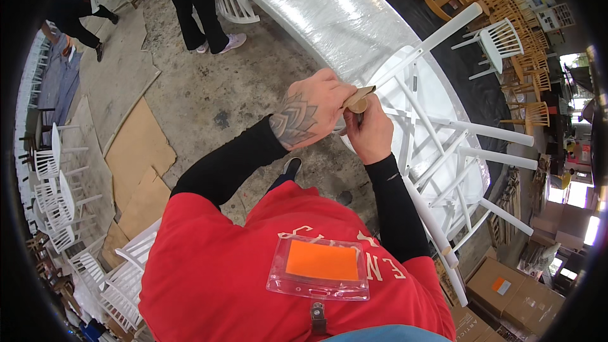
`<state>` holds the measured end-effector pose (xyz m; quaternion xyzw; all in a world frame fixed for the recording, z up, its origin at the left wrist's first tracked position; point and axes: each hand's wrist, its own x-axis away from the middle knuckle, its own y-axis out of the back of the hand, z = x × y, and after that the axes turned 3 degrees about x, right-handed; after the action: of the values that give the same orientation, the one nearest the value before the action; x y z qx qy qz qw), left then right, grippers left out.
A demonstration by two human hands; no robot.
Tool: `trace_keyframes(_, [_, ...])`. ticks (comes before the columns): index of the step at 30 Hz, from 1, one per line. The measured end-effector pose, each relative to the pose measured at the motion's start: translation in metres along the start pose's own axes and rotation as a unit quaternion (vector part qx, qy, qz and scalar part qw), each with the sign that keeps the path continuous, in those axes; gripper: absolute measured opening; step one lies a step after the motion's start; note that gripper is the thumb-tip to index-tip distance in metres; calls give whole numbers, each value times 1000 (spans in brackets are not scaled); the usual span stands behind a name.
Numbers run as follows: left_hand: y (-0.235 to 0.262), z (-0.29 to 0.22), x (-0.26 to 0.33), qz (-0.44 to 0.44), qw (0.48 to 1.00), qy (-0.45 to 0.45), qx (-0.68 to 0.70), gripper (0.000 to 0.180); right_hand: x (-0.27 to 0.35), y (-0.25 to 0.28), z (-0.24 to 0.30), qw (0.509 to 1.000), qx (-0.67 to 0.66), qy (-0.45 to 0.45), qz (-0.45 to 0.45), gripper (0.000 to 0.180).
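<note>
- A small tan, paper-like folded piece (360, 98) sits between my fingers, long axis slanting up rightward.
- My left hand (320, 106) pinches its left end; my right hand (372, 132) grasps it below.
- White wooden chair frames (419, 114) stand just right.

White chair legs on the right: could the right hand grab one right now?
Probably yes: the right hand is near the white chair legs, and nothing seems in between. But its grip is on a small tan item, so it may need to let go first.
</note>
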<state>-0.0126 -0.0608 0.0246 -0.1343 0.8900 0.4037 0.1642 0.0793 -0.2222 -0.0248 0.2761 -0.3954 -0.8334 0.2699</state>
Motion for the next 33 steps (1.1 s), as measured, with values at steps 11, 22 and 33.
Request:
trace_keyframes(11, [-3,5,11,-91,995,26,-12,44,-1,-5,1,999,-28,28,-36,34])
trace_keyframes(22, [-13,4,4,-15,999,-22,-36,53,3,-7,-4,1000,-6,8,-25,37])
trace_keyframes(33, [-15,-1,11,-35,999,-17,22,53,3,-9,-6,999,-12,23,-22,33])
